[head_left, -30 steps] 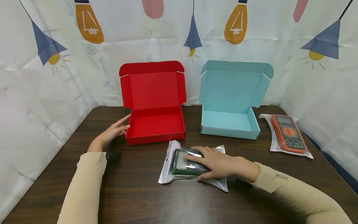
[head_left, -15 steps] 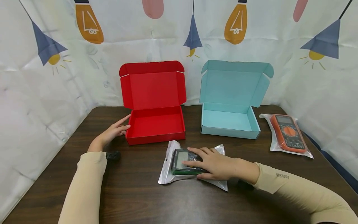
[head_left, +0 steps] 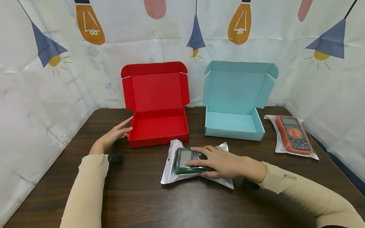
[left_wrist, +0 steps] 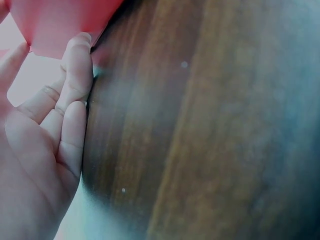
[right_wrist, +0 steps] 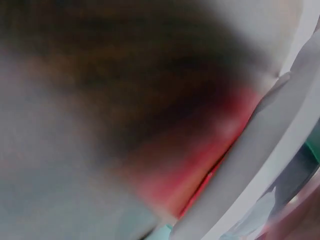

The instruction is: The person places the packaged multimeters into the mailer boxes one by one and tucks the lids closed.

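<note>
My right hand (head_left: pixel 225 163) grips a green-cased multimeter (head_left: pixel 185 160) packed in a clear and white zip bag (head_left: pixel 170 172). The fingers lie over the multimeter's top, hiding its lower half, while the thumb is at its near edge. A shadow shows under the bag; it looks slightly raised off the table. In the right wrist view the bag (right_wrist: pixel 250 175) crosses the right side, with a bit of green case (right_wrist: pixel 314 145) at the edge. My left hand (head_left: pixel 112 136) touches the left side of the red box (head_left: pixel 159 140), fingers loosely extended; several fingers (left_wrist: pixel 77 75) show below its wall.
The red box stands with its lid raised. To its right is a light blue box (head_left: pixel 233 133), lid also up. An orange multimeter (head_left: pixel 295 134) in a clear bag lies at the table's right edge. A printed curtain (head_left: pixel 171 38) hangs behind the dark wooden table (head_left: pixel 137 196).
My right hand has tightened round the bagged multimeter and moved it slightly up and away from me, so the bag's far corner now overlaps the red box's front. My left hand has stayed put.
</note>
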Tool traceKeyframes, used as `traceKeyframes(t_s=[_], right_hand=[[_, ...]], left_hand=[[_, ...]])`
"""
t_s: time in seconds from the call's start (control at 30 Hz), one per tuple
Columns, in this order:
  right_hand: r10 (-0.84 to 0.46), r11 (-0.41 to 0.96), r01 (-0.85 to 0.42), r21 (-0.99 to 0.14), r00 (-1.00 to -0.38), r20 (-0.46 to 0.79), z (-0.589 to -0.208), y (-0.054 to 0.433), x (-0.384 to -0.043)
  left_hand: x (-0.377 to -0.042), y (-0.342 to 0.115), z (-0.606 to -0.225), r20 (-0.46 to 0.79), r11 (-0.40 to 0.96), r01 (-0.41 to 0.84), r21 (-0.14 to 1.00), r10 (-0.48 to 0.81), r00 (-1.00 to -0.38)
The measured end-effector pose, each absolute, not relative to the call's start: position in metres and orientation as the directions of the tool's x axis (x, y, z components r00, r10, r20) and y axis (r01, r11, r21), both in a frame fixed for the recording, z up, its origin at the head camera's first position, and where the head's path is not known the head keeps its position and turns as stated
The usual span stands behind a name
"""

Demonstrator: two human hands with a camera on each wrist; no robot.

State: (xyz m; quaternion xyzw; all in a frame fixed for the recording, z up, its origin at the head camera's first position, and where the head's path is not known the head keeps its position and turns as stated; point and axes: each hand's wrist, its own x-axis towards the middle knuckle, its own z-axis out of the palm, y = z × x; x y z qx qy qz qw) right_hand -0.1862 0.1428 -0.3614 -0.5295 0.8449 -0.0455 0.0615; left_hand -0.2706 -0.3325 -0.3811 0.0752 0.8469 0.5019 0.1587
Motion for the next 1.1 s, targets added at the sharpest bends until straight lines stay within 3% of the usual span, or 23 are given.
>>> traceKeyframes(t_s=[0.53,0.83,1.1], right_hand=[[-0.908,0.419,-0.896,-0.147,-0.417,-0.047,-0.338,0.142,-0.196],[-0.931,0.362,-0.919,-0.158,-0.366,-0.006,-0.322,0.138,-0.207],[-0.922,0.383,-0.909,-0.163,-0.387,-0.008,-0.317,0.131,-0.220]], left_hand=[[-0.273,-0.333,-0.379,-0.210,0.482,-0.047,0.875,0.291,-0.933],[-0.273,-0.334,-0.378,-0.211,0.489,-0.048,0.871,0.285,-0.935],[-0.271,-0.333,-0.379,-0.211,0.479,-0.052,0.876,0.286,-0.935]])
